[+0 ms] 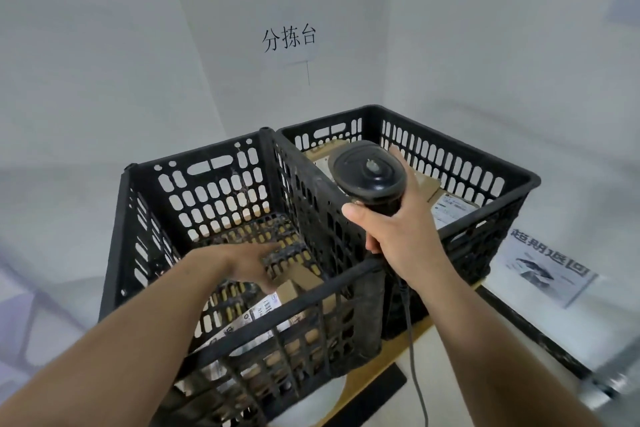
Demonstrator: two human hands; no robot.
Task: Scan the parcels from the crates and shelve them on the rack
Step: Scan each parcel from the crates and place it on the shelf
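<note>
Crates (pixel 221 204) of black slotted plastic, two of them, stand side by side on a wooden desk (pixel 412 336) set in a white corner, the left crate nearer the camera and the right crate (pixel 460 163) against the wall. Brown cardboard parcels (pixel 294 291) with white barcode labels lie low in the left crate, tilted against its near wall; more labelled parcels (pixel 450 208) fill the bottom of the right one. A person's left hand (pixel 252 263) reaches down inside the left crate, its grip spread with the fingers lying on the top of a parcel; whether they curl round its edge cannot be told. The right hand (pixel 398 236) hovers above the wall between the two crates, its grip wrapped round the handle of a black scanner (pixel 369 173), whose round head points upward and whose cord (pixel 414 350) hangs down past the desk edge. A paper sign (pixel 289 40) with three characters hangs on the wall above; a printed sheet (pixel 543 263) lies to the right.
</note>
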